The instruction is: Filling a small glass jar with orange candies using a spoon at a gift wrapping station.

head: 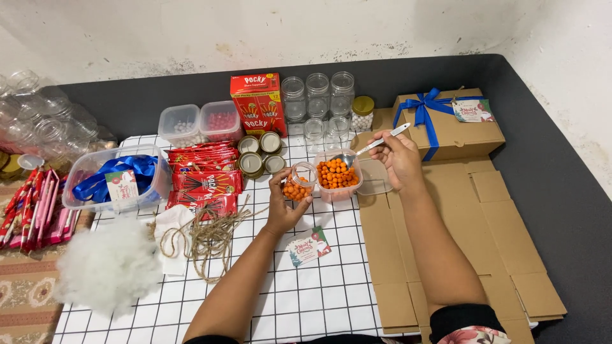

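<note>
**A:** I'm watching the head camera. What do you see in the left hand?

**B:** I see it wrapped around a small clear jar. The jar is tipped a bit and has orange balls inside. It sits just left of the clear tub of orange balls, almost touching it.

**A:** And the right hand?

**B:** It is pinching a metal spoon by the handle. The spoon's bowl hangs over the far edge of the tub. I can't tell if there is a ball in it.

**A:** Where is all that?

**B:** In the middle, on a white cloth with black squares. A clear lid lies just right of the tub.

**A:** What's close by?

**B:** Gold lids lie left of the jar. Empty glass jars stand far back. A red snack box stands left of them. Red snack packs lie to the left, with brown string near them. A little card lies near the left wrist.

**A:** And the right side?

**B:** Flat cardboard lies there. A brown box with a blue ribbon sits at the far end. Way left I see white fluff and a clear bin with blue ribbon.
</note>
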